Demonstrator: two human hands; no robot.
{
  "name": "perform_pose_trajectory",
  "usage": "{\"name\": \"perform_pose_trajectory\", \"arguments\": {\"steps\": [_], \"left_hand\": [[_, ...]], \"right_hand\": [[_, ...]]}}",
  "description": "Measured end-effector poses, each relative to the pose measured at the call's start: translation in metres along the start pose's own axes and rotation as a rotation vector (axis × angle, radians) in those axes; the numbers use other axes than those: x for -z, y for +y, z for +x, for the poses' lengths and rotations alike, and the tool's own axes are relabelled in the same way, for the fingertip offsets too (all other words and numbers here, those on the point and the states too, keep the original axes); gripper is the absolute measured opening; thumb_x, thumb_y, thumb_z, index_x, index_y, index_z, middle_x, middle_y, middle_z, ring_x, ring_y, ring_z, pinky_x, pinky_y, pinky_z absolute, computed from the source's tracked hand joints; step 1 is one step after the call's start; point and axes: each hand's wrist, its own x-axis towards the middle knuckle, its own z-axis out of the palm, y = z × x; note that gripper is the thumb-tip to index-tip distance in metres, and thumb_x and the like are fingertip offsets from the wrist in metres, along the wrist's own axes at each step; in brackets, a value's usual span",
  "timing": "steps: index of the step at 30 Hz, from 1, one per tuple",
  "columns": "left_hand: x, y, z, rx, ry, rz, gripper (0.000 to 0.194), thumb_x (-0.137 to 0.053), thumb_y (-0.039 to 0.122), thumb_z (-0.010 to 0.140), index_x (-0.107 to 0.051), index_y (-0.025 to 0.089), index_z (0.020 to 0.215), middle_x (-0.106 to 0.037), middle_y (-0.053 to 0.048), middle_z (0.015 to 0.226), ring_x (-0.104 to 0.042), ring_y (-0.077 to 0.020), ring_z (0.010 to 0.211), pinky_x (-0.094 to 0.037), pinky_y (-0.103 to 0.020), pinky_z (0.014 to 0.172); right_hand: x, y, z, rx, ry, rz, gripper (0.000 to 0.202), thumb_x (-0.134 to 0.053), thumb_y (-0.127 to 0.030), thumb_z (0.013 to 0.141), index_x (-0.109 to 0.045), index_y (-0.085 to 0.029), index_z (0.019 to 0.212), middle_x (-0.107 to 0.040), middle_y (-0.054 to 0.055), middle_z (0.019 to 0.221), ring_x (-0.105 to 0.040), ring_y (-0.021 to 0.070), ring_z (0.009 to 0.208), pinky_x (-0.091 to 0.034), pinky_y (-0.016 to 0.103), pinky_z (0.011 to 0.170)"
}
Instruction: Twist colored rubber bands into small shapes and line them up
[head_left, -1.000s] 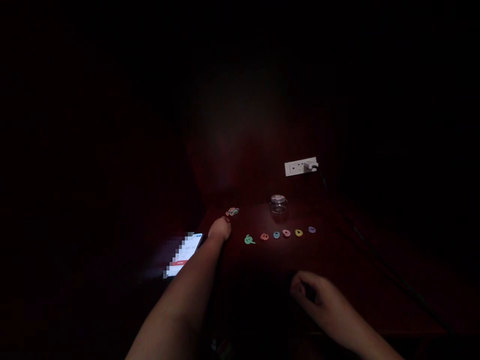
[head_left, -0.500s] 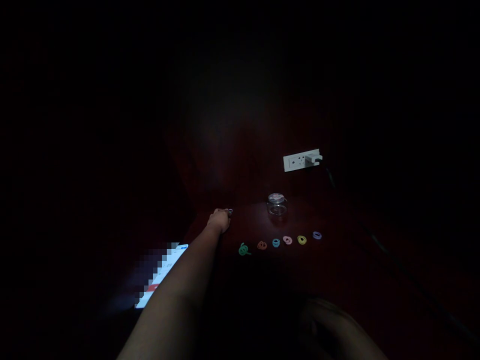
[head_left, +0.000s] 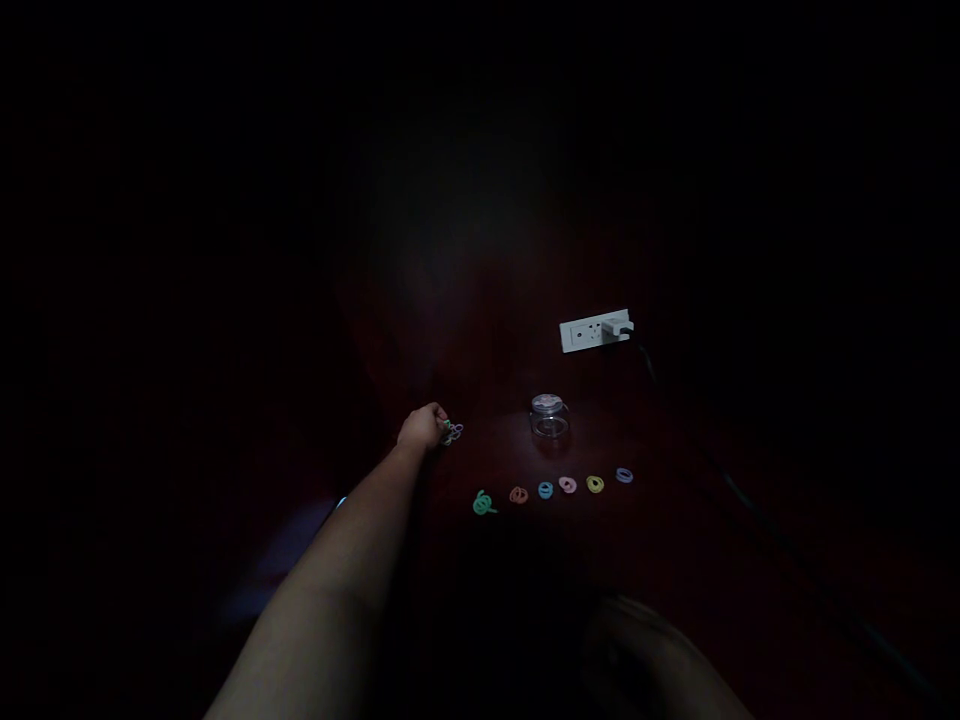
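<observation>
My left hand [head_left: 424,427] reaches far forward, its fingers closed at a small pile of coloured hair ties [head_left: 456,432]. A green bit shows at the fingertips; how much they grip is partly hidden. On the dark red table to the right lies a row of small hair-tie bunches: green [head_left: 484,503], orange [head_left: 518,495], blue [head_left: 546,490], pink [head_left: 568,485], yellow [head_left: 595,484] and lilac [head_left: 624,475]. My right hand [head_left: 637,640] is low in front, dark and blurred, apart from these things; its fingers cannot be made out.
Behind the row stands a clear jar [head_left: 550,418] with its lid on. A white socket plate [head_left: 596,331] with a plug in it is on the wall behind. A dark cable [head_left: 739,492] runs down the right side. Most surroundings are in deep shadow.
My left hand has shifted slightly left, uncovering more of the hair-tie pile. The bright phone screen beside my left forearm is now almost wholly hidden. My view has turned a little.
</observation>
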Motion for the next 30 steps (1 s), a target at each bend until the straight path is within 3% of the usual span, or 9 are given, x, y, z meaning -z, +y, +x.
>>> {"name": "perform_pose_trajectory", "arguments": {"steps": [10, 16, 23, 30], "left_hand": [[0.006, -0.001, -0.024, 0.021, -0.150, -0.070, 0.025, -0.059, 0.029, 0.064, -0.061, 0.012, 0.083, -0.064, -0.007, 0.075, -0.058, -0.0148, 0.065, -0.044, -0.024, 0.060], [0.013, 0.001, -0.034, 0.042, -0.187, -0.040, 0.024, -0.053, 0.019, 0.064, -0.061, 0.012, 0.086, -0.064, -0.010, 0.078, -0.059, -0.0177, 0.065, -0.045, -0.028, 0.062], [0.018, 0.008, -0.060, -0.048, -0.155, 0.001, 0.024, -0.050, 0.020, 0.066, -0.060, 0.015, 0.088, -0.063, -0.009, 0.083, -0.059, -0.0168, 0.068, -0.045, -0.027, 0.066], [0.029, 0.013, -0.097, -0.140, -0.190, -0.208, 0.023, -0.053, 0.016, 0.063, -0.057, 0.013, 0.085, -0.062, -0.007, 0.078, -0.057, -0.0136, 0.068, -0.045, -0.024, 0.066]], "right_hand": [[-0.002, 0.001, -0.004, 0.102, 0.060, 0.022, 0.009, -0.046, -0.023, 0.072, -0.054, -0.019, 0.069, -0.056, 0.001, 0.075, -0.050, 0.0117, 0.068, -0.037, 0.021, 0.061], [-0.002, 0.001, -0.004, 0.143, 0.088, 0.032, 0.010, -0.045, -0.021, 0.072, -0.052, -0.018, 0.067, -0.055, 0.000, 0.070, -0.048, 0.0107, 0.063, -0.035, 0.021, 0.056], [-0.001, 0.001, -0.002, 0.172, 0.097, 0.074, 0.013, -0.044, -0.022, 0.074, -0.052, -0.016, 0.066, -0.052, -0.001, 0.063, -0.046, 0.0096, 0.059, -0.034, 0.020, 0.053], [-0.004, 0.004, 0.003, 0.185, 0.101, 0.150, 0.017, -0.046, -0.028, 0.074, -0.055, -0.014, 0.070, -0.050, -0.001, 0.060, -0.043, 0.0086, 0.056, -0.035, 0.020, 0.053]]}}
